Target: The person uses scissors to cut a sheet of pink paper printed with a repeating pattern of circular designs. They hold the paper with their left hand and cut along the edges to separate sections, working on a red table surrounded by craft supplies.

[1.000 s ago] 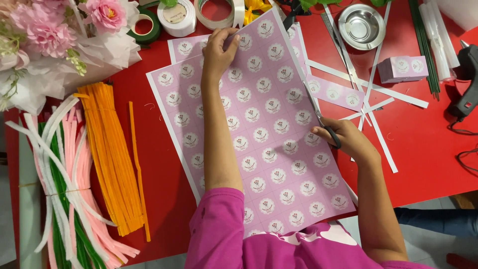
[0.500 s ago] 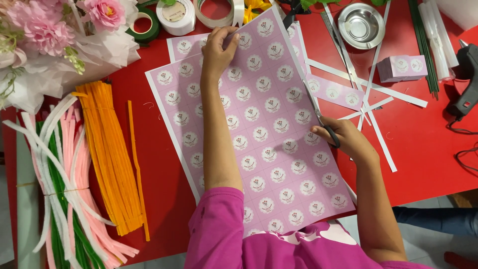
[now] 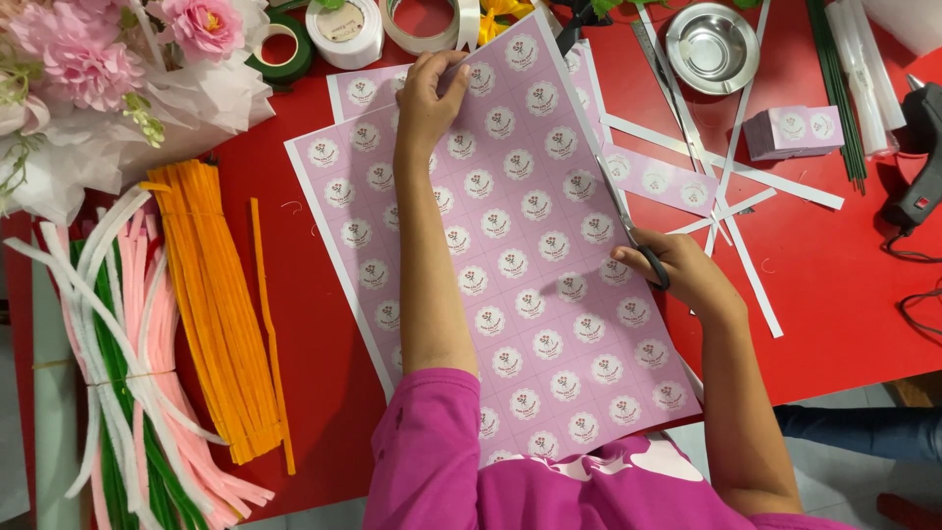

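Cutting a pink sticker sheet [image 3: 510, 245] on the red desk [image 3: 844, 265].
Left hand [image 3: 427, 93] presses flat near its far edge; right hand [image 3: 677, 275] grips what seem scissors [image 3: 628, 221].

pink label sheet [image 3: 510, 265] mid-table | cut label strip [image 3: 657, 180] right | pink label stack [image 3: 793, 131] far right

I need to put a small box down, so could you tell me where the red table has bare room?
Bare red table lies right of the cut white strips, below the glue gun. A narrower gap runs between the orange pipe cleaners and the lilac sticker sheet. The top edge is crowded with tape rolls and flowers.
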